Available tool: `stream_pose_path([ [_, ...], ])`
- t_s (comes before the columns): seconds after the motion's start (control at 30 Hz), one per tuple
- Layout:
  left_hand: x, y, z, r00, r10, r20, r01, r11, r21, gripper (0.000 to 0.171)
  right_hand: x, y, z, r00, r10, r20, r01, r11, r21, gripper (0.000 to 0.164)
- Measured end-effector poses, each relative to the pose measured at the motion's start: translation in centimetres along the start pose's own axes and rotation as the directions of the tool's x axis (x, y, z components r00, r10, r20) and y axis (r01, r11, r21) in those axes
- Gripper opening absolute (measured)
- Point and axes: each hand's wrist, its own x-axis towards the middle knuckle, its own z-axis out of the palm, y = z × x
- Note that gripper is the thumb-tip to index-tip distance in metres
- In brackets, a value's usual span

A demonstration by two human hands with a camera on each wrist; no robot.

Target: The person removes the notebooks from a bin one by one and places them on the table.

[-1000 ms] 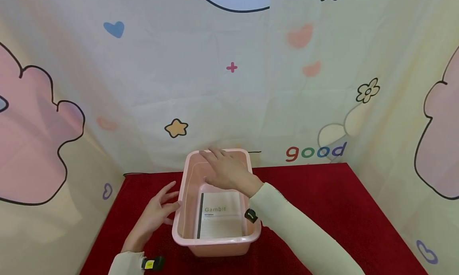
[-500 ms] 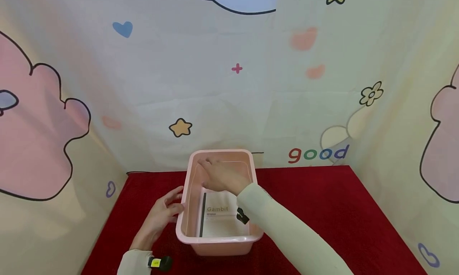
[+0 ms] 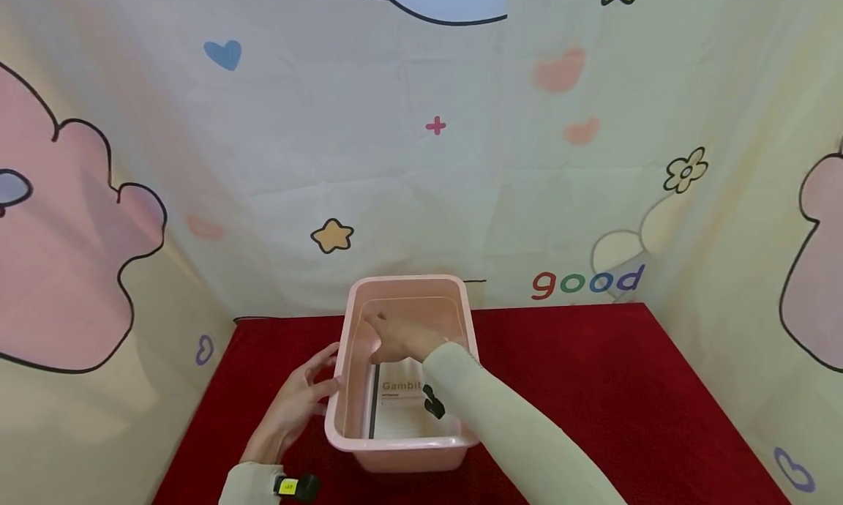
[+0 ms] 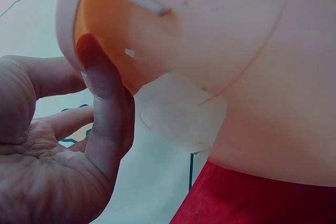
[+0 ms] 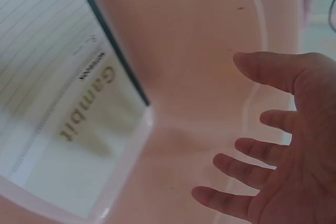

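Observation:
A pink plastic basin (image 3: 408, 459) stands on the red cloth. Flat on its floor lies a notebook (image 3: 402, 413) with a dark spine and gold "Gambit" lettering, partly covered by the right forearm in the head view. My right hand (image 3: 400, 339) is down inside the basin, past the notebook's far end. The right wrist view shows this hand (image 5: 294, 145) with fingers spread and holding nothing, near the basin's inner wall (image 5: 194, 66). Outside, my left hand (image 3: 298, 399) is at the basin's left side, its thumb right at the rim and its fingers loosely bent.
Red cloth (image 3: 579, 388) covers the table on both sides of the basin. Close behind the basin hangs a pale printed curtain (image 3: 395, 176), which also encloses the left and right sides. A black camera strap (image 3: 296, 487) is on the left wrist.
My right hand has come down from over the basin's far part to deeper inside it. My left hand has shifted slightly right, closer against the rim. The notebook stays in place.

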Motion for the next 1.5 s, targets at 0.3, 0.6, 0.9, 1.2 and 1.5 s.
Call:
stream_pose_path([
  [0.3,-0.6,-0.9,-0.1,1.000,-0.002,0.002,0.002,0.999,-0.035,0.062,1.2,1.0,3.2,0.995,0.091,0.048,-0.084,0.987,-0.135,0.065],
  [0.6,-0.2,-1.0,0.0,1.000,-0.010,0.005,0.010,0.999,-0.053,0.061,1.0,0.9,5.2,0.970,0.203,0.136,-0.203,0.979,-0.015,0.085],
  [0.9,-0.2,-0.8,0.2,1.000,-0.003,0.031,0.005,0.999,-0.054,0.063,1.0,0.8,5.7,0.964,0.211,0.164,-0.189,0.972,-0.142,0.086],
  [1.2,-0.4,-0.8,-0.2,0.999,0.011,0.033,-0.008,0.997,-0.072,0.064,1.7,0.7,5.9,0.971,0.195,0.140,-0.164,0.965,-0.205,0.084],
  [1.5,0.2,-0.6,-0.4,0.999,0.008,0.037,-0.005,0.997,-0.074,0.065,2.8,1.0,5.9,0.987,0.148,0.055,-0.129,0.956,-0.263,0.066],
])
